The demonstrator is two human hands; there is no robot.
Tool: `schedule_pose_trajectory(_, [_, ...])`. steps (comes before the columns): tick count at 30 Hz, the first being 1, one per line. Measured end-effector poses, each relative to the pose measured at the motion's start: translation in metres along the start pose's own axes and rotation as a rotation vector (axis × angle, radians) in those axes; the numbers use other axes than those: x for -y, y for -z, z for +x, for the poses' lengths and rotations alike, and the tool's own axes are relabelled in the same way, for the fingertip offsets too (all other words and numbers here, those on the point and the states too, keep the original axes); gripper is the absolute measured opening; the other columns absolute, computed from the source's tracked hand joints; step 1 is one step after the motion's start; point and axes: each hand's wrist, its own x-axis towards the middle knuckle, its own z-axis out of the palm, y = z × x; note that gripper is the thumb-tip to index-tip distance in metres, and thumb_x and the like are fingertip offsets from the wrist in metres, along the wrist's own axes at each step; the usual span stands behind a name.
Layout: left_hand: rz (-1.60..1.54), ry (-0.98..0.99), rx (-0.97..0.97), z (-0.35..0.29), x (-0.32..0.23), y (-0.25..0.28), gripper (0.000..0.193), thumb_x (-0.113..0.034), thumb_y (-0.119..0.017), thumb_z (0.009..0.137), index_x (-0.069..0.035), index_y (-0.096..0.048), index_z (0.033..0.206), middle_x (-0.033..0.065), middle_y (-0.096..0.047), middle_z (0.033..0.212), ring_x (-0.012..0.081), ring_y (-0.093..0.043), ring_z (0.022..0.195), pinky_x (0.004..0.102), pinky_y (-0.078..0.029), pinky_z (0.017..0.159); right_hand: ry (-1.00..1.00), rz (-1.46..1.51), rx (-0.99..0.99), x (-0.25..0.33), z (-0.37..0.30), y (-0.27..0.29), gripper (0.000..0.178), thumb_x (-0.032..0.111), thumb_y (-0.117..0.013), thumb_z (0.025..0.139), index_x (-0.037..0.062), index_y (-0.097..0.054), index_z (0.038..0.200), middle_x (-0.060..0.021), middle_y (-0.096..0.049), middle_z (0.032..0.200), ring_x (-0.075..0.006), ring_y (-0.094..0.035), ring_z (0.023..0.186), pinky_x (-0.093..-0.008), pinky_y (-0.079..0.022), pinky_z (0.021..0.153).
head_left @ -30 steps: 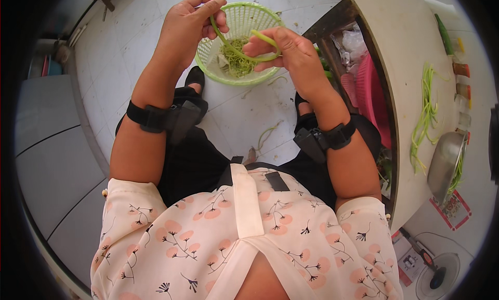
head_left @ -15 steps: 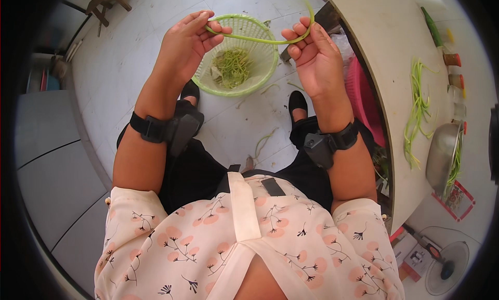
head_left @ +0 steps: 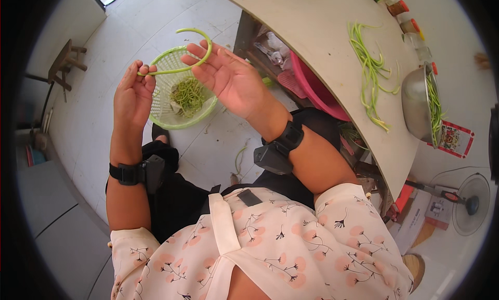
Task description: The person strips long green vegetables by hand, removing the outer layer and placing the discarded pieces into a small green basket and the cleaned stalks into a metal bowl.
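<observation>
On the left side of the floor stands a wooden stool (head_left: 66,65), well apart from the hands. Next comes the left hand (head_left: 133,92), raised in front of the left rim of a green plastic basket (head_left: 192,125), its thumb and fingers pinched together on one end of a long green stem (head_left: 174,71). The stem runs rightward over the basket, then curls up and back leftward to a free tip. Inside the basket lie green scraps (head_left: 188,96).

The right hand (head_left: 232,84) is palm up, its fingers loosely apart, with the stem's bend resting against them; I cannot tell whether any two fingers grip it. This looks like the weak spot: with the left pinch as the only sure hold, the bend could slip off the right fingertips and swing. If the left fingers loosened too, the stem could drop among the scraps. Pulling hard on the curl could snap it there.

Below the left edge of the tabletop (head_left: 312,35) sits a pink basin (head_left: 306,81). On the tabletop, about midway between its left and right edges, loose stems (head_left: 366,66) lie in a tangle, so lifting one could drag others along. Near the right edge, a steel bowl (head_left: 416,102) holds more stems (head_left: 433,102).
</observation>
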Motion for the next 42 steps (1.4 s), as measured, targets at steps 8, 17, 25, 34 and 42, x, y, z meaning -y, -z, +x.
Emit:
schedule_pose_trajectory(8, [0.011, 0.061, -0.001, 0.002, 0.018, -0.023, 0.014, -0.013, -0.047, 0.103, -0.001, -0.052, 0.106, 0.005, -0.059, 0.086, 0.0145, -0.062, 0.088, 0.0221, -0.054, 0.074, 0.07, -0.141, 0.117, 0.001, -0.015, -0.011, 0.036, 0.018, -0.042, 0.104, -0.0031, -0.042, 0.133, -0.0221, -0.052, 0.133, -0.0311, -0.053, 0.125, -0.0392, -0.048, 0.106])
schedule_pose_trajectory(17, [0.536, 0.338, 0.069, -0.007, 0.051, -0.057, 0.012, -0.017, -0.056, 0.099, -0.006, -0.059, 0.102, 0.0018, -0.065, 0.088, 0.0139, -0.068, 0.081, 0.0222, -0.051, 0.068, 0.206, -0.42, 0.014, 0.029, -0.043, -0.028, 0.033, 0.02, -0.045, 0.104, -0.0013, -0.052, 0.128, -0.0061, -0.059, 0.089, -0.0164, -0.062, 0.087, -0.0299, -0.056, 0.079])
schedule_pose_trajectory(25, [0.726, 0.326, 0.066, -0.004, 0.051, -0.046, 0.012, -0.019, -0.056, 0.099, -0.008, -0.06, 0.101, 0.0006, -0.065, 0.083, 0.0122, -0.066, 0.084, 0.0226, -0.051, 0.07, 0.373, -0.881, -0.075, 0.079, -0.103, -0.088, 0.031, 0.018, -0.05, 0.102, -0.0025, -0.055, 0.125, -0.0025, -0.057, 0.077, -0.0085, -0.056, 0.068, -0.0222, -0.05, 0.064])
schedule_pose_trajectory(34, [0.763, 0.323, 0.089, -0.01, 0.054, -0.059, 0.017, -0.02, -0.054, 0.1, -0.007, -0.058, 0.11, 0.0011, -0.063, 0.088, 0.0108, -0.063, 0.084, 0.0224, -0.049, 0.069, 1.035, -1.587, -0.589, 0.164, -0.208, -0.103, 0.012, 0.007, -0.06, 0.095, -0.002, -0.061, 0.103, -0.0064, -0.07, 0.082, -0.0087, -0.064, 0.074, -0.0212, -0.05, 0.065])
schedule_pose_trajectory(42, [0.824, 0.332, 0.076, -0.01, 0.058, -0.061, 0.018, -0.024, -0.055, 0.099, -0.009, -0.057, 0.108, -0.0005, -0.06, 0.088, 0.0097, -0.059, 0.086, 0.0232, -0.046, 0.072, 1.058, -2.153, -1.217, 0.278, -0.296, -0.084, 0.015, 0.015, -0.062, 0.092, 0.0025, -0.065, 0.099, -0.0048, -0.074, 0.084, -0.013, -0.067, 0.073, -0.0268, -0.05, 0.067])
